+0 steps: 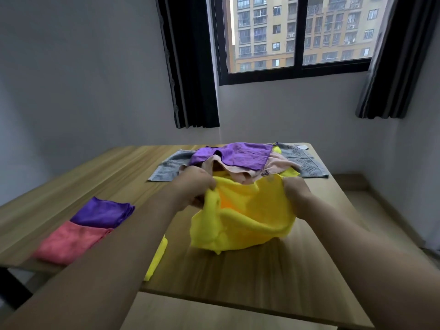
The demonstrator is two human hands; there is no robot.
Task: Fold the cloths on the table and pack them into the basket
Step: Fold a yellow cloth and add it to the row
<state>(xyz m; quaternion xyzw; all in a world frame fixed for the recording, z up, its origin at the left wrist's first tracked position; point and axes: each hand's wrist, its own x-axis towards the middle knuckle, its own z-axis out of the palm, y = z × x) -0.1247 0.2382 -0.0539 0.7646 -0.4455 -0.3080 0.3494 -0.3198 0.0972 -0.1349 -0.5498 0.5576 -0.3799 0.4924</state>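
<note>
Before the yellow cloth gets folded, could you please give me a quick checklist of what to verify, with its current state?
1. Left hand grips yellow cloth: ok.
2. Right hand grips its other side: ok.
3. Cloth spread flat: not ok, bunched and lifted.
4. Bare table under it for folding: ok.
5. Folded purple cloth and pink cloth set aside: ok.
6. Basket within reach: cannot tell, not in view.
</note>
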